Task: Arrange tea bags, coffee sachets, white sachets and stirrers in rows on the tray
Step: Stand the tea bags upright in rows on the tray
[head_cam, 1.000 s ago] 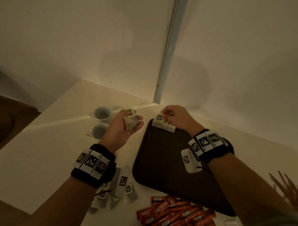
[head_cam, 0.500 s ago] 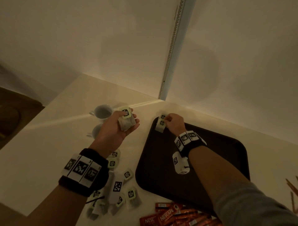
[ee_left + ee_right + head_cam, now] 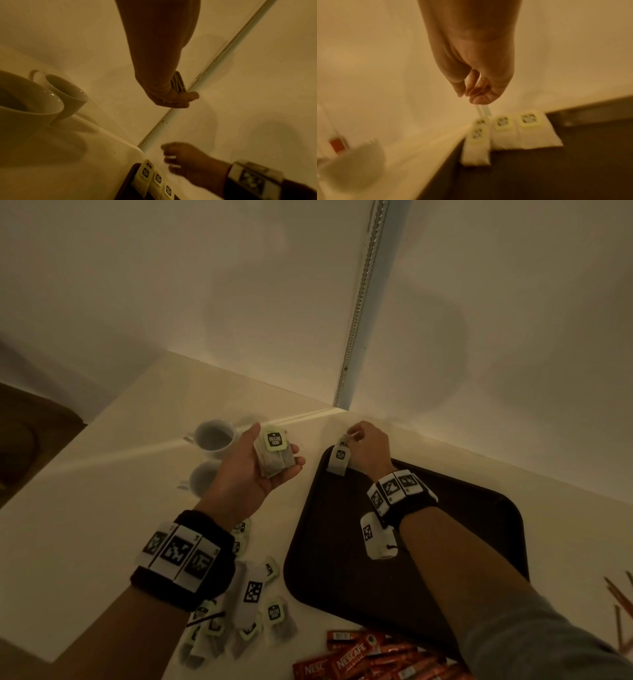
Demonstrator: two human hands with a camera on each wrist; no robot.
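1. Left hand, palm up at 10 o'clock of the tray, cradles stacked tea bags.
2. Right hand, fingers curled and holding nothing, hovers over the tea bag row at the tray's 11 o'clock corner.

Hotel-style refreshment corner: white cups, tea bags, coffee sachets, serving tray.

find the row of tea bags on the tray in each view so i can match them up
Head: the row of tea bags lies at the tray's far-left corner, mostly hidden by the right hand.
Left wrist: bottom centre, below the right hand.
Right wrist: lower centre, just below the fingertips.
Shared landmark: the tray's dark corner, where the row starts.
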